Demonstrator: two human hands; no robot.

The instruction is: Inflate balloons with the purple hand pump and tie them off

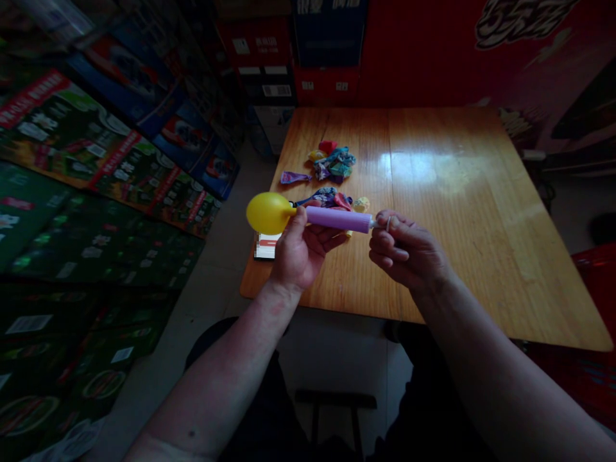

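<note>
gripping purple pump (337, 219) barrel: left hand (298, 247); right hand (404, 250) pinching its handle; yellow balloon (268, 212) on nozzle.

Left hand (296, 247) wraps the pump (337, 219); its near side and the balloon (269, 213) neck are hidden under thumb and fingers. Right hand (404, 250) covers the pump's handle end; only a pale sliver shows between fingers, grip unclear. Phone (266, 246) on the counter (457, 212) is mostly hidden behind the left hand, screen unreadable. Loose balloons (334, 162) in far pile overlap; count and shapes not tellable. Boxes (96, 160) at left dark, print illegible, cut by left edge. Both forearms cut off at bottom edge. Stool (335, 400) under the counter only partly seen.
</note>
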